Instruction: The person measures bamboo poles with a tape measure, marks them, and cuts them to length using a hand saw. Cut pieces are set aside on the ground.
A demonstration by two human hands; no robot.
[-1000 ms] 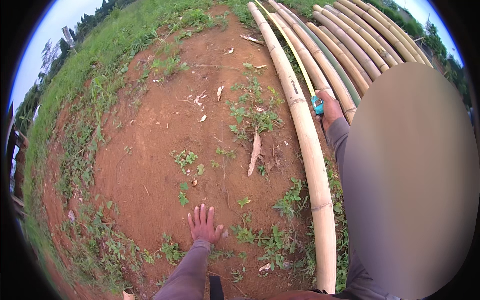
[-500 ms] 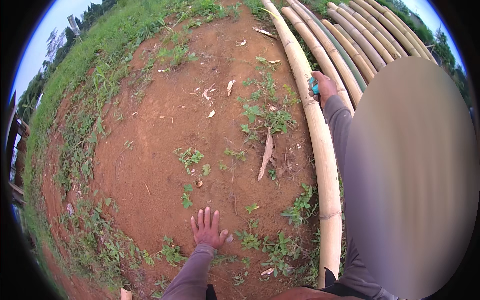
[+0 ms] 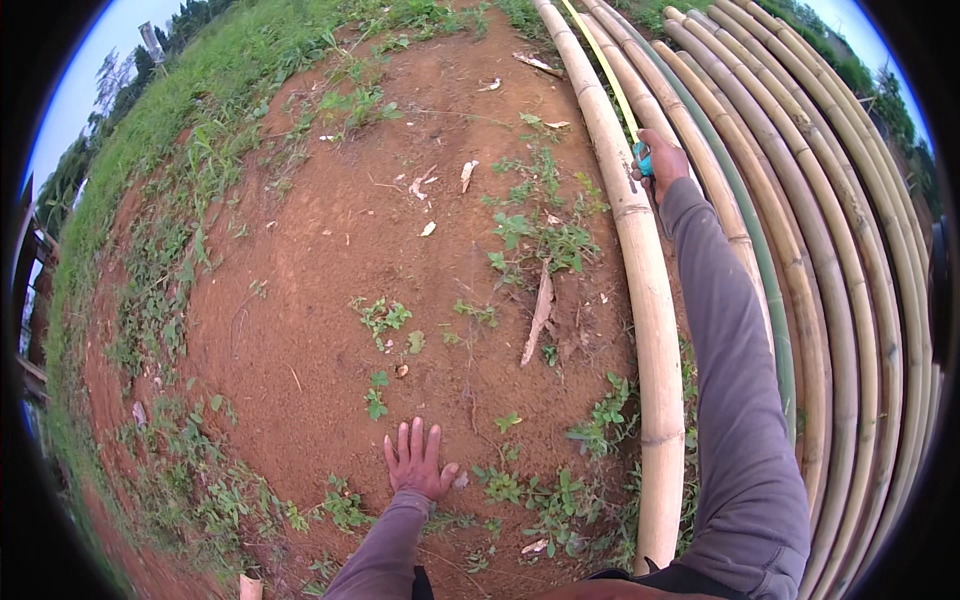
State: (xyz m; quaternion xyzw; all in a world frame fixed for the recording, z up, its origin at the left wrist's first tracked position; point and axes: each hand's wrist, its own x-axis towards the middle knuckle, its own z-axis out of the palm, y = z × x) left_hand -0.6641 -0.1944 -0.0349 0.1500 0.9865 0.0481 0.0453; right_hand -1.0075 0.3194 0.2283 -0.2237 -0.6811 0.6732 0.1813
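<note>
Right hand [image 3: 662, 158] grips tape measure [image 3: 642, 158] — bamboo poles [image 3: 640, 260].

The person wears a long-sleeved top in a soft grey-purple colour. The right sleeve [image 3: 735, 390] is long and wide, and it runs from the near edge far up to the wrist. It has small folds and wrinkles along it, with a bigger bunch of cloth near the shoulder. The left sleeve [image 3: 385, 550] looks the same colour and ends in a snug cuff at the wrist. Both hands are bare, with no gloves, rings or watch to see: the left hand [image 3: 417, 462] and the right hand [image 3: 664, 158]. Something dark shows low down between the two sleeves, too little to tell what it is.
</note>
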